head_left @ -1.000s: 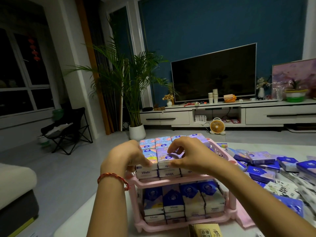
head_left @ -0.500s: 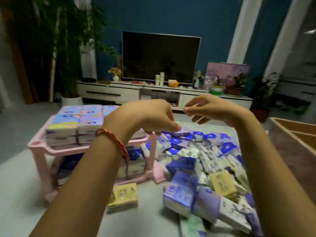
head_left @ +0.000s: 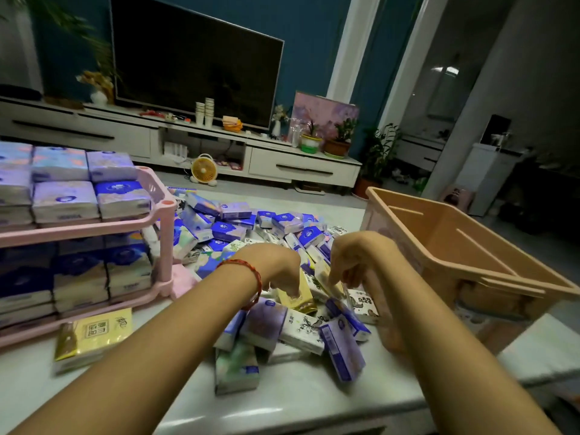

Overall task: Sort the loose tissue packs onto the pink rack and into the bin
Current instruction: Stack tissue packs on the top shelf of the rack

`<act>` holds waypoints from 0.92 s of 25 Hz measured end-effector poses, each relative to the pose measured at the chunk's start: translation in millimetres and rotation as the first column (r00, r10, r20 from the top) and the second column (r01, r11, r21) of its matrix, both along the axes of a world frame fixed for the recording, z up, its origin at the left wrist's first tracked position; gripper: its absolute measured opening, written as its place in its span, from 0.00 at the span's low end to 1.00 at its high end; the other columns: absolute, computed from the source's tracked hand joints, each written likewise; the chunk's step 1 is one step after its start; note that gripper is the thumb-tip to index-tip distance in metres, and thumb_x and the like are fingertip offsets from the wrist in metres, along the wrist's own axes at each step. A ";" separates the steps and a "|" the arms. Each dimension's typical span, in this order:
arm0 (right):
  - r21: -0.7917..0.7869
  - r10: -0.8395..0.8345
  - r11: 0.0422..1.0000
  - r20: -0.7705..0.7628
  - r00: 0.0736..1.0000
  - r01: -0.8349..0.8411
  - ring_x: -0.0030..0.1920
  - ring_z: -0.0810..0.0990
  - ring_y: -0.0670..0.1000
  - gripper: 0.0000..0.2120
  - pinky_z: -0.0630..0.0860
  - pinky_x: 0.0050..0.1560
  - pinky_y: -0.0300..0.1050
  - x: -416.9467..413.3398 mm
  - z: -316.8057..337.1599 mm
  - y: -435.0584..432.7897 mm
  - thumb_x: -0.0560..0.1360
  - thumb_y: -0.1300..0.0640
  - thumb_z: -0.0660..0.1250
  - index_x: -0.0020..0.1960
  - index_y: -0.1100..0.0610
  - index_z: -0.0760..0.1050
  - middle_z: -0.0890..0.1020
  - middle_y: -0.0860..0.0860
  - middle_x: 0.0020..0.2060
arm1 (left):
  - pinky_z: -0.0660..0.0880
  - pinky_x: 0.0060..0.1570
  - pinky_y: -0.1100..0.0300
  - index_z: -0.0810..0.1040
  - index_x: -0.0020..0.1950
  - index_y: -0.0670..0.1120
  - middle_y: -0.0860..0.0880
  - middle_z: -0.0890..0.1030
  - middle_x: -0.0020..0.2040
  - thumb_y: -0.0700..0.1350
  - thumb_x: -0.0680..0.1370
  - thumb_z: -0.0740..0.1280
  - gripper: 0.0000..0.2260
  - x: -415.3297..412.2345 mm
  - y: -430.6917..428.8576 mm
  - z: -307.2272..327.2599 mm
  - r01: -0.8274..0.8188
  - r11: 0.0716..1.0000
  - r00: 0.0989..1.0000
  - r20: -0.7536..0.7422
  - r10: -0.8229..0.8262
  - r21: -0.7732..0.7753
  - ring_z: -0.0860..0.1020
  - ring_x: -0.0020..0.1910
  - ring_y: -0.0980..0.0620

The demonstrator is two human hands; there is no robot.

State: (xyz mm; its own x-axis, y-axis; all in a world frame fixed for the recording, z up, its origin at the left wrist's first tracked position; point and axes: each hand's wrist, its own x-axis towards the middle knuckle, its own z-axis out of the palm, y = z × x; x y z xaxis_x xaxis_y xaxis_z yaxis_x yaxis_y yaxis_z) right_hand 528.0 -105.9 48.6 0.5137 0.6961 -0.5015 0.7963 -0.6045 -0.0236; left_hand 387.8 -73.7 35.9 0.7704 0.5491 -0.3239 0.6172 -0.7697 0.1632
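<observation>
Left hand [head_left: 273, 265] curls onto a yellow pack [head_left: 301, 296] in the pile [head_left: 232, 230] between pink rack [head_left: 94, 227] and bin [head_left: 439, 240]; right hand [head_left: 351, 259] dips alongside; I cannot tell either's grip; I'd pinch one pack by its long edges.

Pale worktop [head_left: 298, 400] carries pink rack [head_left: 163, 221] at left; loose tissue packs [head_left: 229, 230] heaped mid-scene; one yellow pack [head_left: 94, 334] near side of rack; tan bin [head_left: 455, 246] at right.
</observation>
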 end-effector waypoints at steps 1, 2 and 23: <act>-0.064 -0.013 0.998 0.025 1.000 0.015 0.51 0.81 0.55 0.22 0.77 0.58 0.49 -1.7 -4.7 -1.0 0.74 0.52 0.69 0.62 0.65 0.73 0.81 0.58 0.54 | 0.74 0.46 0.58 0.74 0.63 0.38 0.41 0.78 0.60 0.47 0.77 0.65 0.18 -0.3 -1.5 -0.3 0.004 1.000 1.000 -0.015 -0.004 0.010 0.78 0.58 0.44; -0.144 -0.017 0.989 0.050 0.999 0.024 0.55 0.80 0.55 0.24 0.75 0.60 0.49 -5.5 -8.6 -2.1 0.74 0.49 0.68 0.63 0.64 0.72 0.80 0.57 0.58 | 0.74 0.50 0.58 0.73 0.65 0.41 0.43 0.77 0.62 0.48 0.76 0.67 0.20 -1.8 -3.2 0.1 0.016 0.999 0.999 -0.036 -0.015 0.028 0.77 0.59 0.45; 0.140 -0.041 0.989 -0.037 0.998 0.046 0.52 0.81 0.55 0.12 0.78 0.56 0.47 -2.8 13.7 -5.7 0.74 0.63 0.65 0.57 0.64 0.75 0.80 0.58 0.54 | 0.72 0.55 0.56 0.66 0.67 0.45 0.46 0.73 0.64 0.46 0.68 0.75 0.31 -27.1 5.9 -15.7 -0.005 1.000 0.999 0.039 0.006 -0.026 0.73 0.56 0.48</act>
